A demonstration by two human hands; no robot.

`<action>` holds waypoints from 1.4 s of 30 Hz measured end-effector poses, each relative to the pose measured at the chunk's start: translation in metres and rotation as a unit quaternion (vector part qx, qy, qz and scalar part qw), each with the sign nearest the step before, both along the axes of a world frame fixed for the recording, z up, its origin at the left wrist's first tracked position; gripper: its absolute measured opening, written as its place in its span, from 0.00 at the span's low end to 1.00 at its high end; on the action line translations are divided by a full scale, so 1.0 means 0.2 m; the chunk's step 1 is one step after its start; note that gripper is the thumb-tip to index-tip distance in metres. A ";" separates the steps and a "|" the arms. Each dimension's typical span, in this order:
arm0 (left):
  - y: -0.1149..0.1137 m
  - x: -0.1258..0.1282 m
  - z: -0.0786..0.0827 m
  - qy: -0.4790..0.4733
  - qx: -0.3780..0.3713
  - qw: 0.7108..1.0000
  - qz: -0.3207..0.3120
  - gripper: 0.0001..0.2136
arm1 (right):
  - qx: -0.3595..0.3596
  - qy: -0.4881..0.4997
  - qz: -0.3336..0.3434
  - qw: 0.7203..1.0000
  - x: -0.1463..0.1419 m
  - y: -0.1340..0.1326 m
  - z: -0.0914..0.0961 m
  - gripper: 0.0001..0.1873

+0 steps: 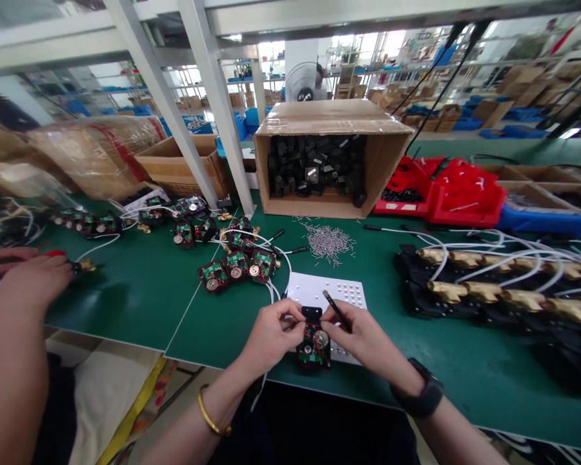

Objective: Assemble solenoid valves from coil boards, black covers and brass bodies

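Note:
My left hand and my right hand meet over a white perforated plate at the near edge of the green table. Together they pinch a small black module with a green circuit board, a white cable trailing from it. A thin black tool also lies across the fingers of my right hand. Both hands are closed on the module.
Finished modules with white cables lie left of the plate. A heap of small metal pins sits before an open carton of black parts. Brass fittings fill the right side. Another person's hands work at far left.

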State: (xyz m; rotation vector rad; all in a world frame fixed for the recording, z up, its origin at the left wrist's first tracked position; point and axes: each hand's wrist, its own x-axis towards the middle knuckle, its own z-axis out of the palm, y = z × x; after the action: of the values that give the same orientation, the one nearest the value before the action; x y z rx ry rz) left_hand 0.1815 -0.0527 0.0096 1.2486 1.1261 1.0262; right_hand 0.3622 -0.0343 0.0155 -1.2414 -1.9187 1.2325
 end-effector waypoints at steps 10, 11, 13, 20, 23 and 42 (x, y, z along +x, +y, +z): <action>0.05 0.02 0.02 0.061 0.012 0.998 0.031 0.04 | 0.033 -0.086 0.075 0.993 0.02 0.13 0.12 0.07; 0.05 0.02 0.02 0.057 0.010 0.998 0.034 0.04 | 0.030 -0.073 0.071 0.994 0.02 0.13 0.12 0.07; 0.05 0.02 0.02 0.048 0.002 0.998 0.038 0.04 | 0.014 -0.047 0.070 0.996 0.03 0.13 0.11 0.08; 0.06 0.05 0.03 0.050 0.009 0.998 0.040 0.04 | -0.002 -0.082 0.089 0.993 -0.01 0.16 0.11 0.11; 0.06 0.06 0.01 0.048 0.019 0.998 0.033 0.04 | 0.030 -0.139 0.118 0.983 -0.03 0.21 0.13 0.11; 0.05 0.04 0.00 0.025 0.002 0.999 0.030 0.06 | 0.044 -0.089 0.097 0.990 0.05 0.18 0.05 0.18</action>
State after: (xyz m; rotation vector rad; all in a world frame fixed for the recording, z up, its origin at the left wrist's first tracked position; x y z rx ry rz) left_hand 0.1889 -0.0433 0.0097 1.2574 1.2059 1.0473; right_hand 0.3721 0.0020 0.0260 -1.1751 -2.2430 1.1495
